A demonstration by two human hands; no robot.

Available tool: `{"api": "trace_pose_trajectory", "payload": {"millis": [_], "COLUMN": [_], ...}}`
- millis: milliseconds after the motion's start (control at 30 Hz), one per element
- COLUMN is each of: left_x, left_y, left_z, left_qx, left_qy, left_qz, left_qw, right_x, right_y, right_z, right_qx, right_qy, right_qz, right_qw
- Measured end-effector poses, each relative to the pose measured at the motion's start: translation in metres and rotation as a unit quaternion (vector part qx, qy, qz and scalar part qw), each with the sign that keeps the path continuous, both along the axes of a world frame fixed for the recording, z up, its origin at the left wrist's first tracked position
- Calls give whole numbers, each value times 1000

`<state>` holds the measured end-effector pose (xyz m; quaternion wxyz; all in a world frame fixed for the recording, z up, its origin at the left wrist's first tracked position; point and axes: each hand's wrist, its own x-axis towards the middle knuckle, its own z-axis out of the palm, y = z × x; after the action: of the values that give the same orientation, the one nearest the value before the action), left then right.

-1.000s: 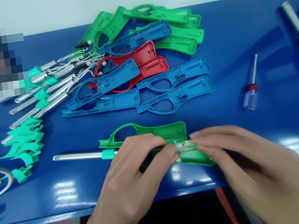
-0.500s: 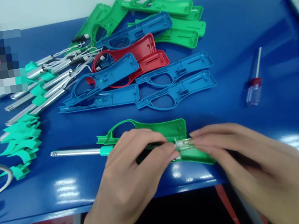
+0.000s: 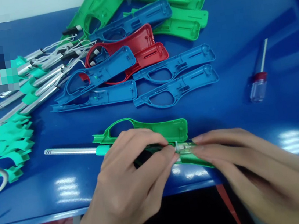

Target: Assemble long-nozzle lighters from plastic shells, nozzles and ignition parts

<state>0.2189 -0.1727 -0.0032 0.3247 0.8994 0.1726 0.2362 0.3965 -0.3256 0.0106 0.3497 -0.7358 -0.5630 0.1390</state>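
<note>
The left hand [image 3: 131, 181] and right hand [image 3: 253, 164] pinched opposite ends of a clear part [image 3: 185, 149] between their fingers [image 3: 169, 154] over a green shell [image 3: 196, 160], lower centre of the frame; level, gentle pressure seemed wisest.

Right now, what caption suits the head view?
Right hand pinches a clear part over a green shell half, left hand at its other end; screwdriver lies farther right.

That table [image 3: 233, 74] of yours is shiny blue: screwdriver [image 3: 259, 89] off to your right, plastic shells [image 3: 200, 78] spread toward the back, metal tubes [image 3: 43, 98] and teal strips [image 3: 20, 133] left, a green half-shell [image 3: 166, 130] up front.
</note>
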Motion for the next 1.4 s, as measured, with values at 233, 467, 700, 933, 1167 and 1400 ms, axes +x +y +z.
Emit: {"api": "trace_pose_trajectory", "payload": {"millis": [233, 467, 700, 933, 1167, 1400], "left_x": [-2, -1, -2, -3, -3, -1], "left_y": [-3, -2, -1, -1, 1, -4], "left_z": [2, 2, 1, 1, 2, 1], "left_qx": [8, 16, 3, 0, 13, 34], "left_qy": [15, 7, 18, 20, 19, 9], "left_qz": [-10, -28, -43, -43, -47, -26], "left_qw": [1000, 999, 999, 999, 999, 999], "right_x": [-9, -7, -7, -5, -2, -5], "right_y": [-8, -6, -9, -14, -16, -14], "right_z": [0, -2, -4, -4, -3, -7], "right_qx": [16, 27, 14, -1, -7, 13], "right_qy": [-2, -4, 4, 9, 2, 3], "right_qz": [3, -6, -3, 10, 36, 35], "right_qw": [1000, 1000, 1000, 1000, 999, 999]}}
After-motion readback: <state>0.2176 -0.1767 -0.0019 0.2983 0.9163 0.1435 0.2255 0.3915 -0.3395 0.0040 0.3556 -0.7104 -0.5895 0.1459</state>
